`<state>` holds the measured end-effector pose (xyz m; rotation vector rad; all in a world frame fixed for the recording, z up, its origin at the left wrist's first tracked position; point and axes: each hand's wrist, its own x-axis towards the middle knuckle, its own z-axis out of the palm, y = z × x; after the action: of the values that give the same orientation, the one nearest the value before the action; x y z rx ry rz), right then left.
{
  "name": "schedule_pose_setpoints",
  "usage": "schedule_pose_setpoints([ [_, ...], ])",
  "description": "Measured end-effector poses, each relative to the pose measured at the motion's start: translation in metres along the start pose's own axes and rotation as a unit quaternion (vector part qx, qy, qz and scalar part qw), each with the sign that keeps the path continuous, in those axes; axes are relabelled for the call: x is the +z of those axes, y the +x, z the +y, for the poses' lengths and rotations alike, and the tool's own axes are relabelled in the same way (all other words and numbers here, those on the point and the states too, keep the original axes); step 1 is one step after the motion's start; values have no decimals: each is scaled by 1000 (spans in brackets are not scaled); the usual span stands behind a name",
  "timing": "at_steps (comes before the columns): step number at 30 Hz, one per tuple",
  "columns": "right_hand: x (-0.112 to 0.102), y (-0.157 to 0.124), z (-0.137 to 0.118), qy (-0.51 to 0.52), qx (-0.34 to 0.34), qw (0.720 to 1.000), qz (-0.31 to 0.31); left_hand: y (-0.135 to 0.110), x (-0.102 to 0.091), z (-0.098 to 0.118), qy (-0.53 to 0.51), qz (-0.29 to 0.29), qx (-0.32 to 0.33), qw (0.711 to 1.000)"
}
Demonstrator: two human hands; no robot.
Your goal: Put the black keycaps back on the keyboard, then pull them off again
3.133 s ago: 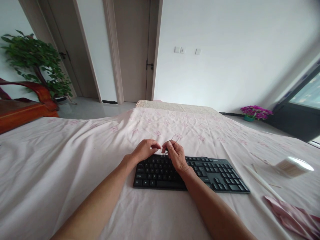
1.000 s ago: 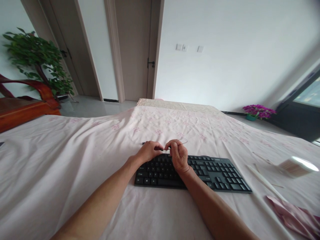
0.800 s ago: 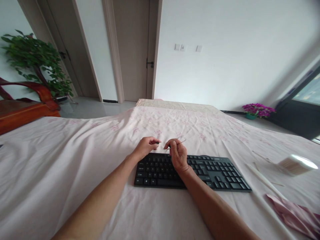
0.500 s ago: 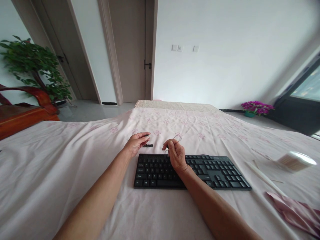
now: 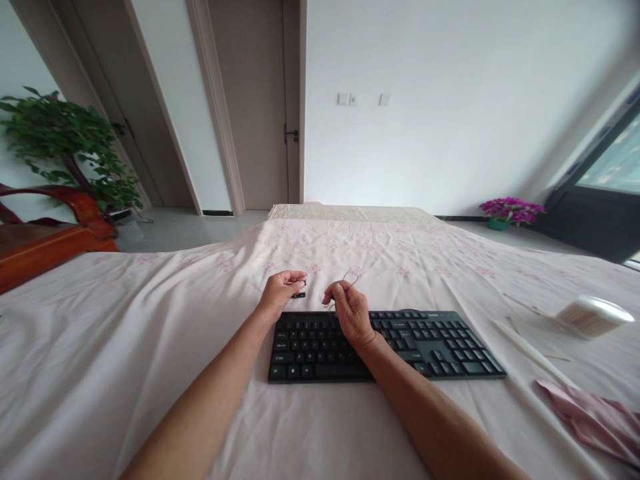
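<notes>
Just beside the left hand (image 5: pixel 279 292) fingers (image 5: pixel 298 275) lies a keycap (image 5: pixel 299 295).

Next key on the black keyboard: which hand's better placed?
Right, probably: right hand pinches the thin wire loop above the top row of the black keyboard; left hand is beyond it, by a small black piece on the pink sheet.

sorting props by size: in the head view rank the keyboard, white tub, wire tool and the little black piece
1. black keyboard
2. white tub
3. wire tool in the right hand
4. small black piece by the left hand
</notes>
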<state>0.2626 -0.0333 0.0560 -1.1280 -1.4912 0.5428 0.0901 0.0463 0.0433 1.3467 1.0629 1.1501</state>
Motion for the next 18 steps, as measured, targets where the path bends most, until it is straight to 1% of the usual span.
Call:
schedule_pose_setpoints([
  [2, 0, 0, 0, 1, 0, 1000, -3, 0, 7, -1, 91, 11, 49, 995],
  [4, 0, 0, -1, 3, 1, 1000, -3, 0, 12, -2, 174, 13, 88, 981],
  [6, 0, -1, -1, 5, 3, 1000, -1, 1, 14, -2, 247, 0, 134, 960],
  [9, 0, -1, -1, 5, 3, 1000, -4, 1, 13, -1, 347, -19, 195, 917],
  [11, 0, -1, -1, 7, 0, 1000, -5, 2, 12, -1, 396, -25, 207, 894],
  [13, -1, -1, 0, 10, -3, 1000, -6, 3, 10, -2, 427, -32, 214, 878],
  [18, 0, -1, -1, 20, -8, 1000, -2, 6, 10, -5, 471, -42, 238, 848],
])
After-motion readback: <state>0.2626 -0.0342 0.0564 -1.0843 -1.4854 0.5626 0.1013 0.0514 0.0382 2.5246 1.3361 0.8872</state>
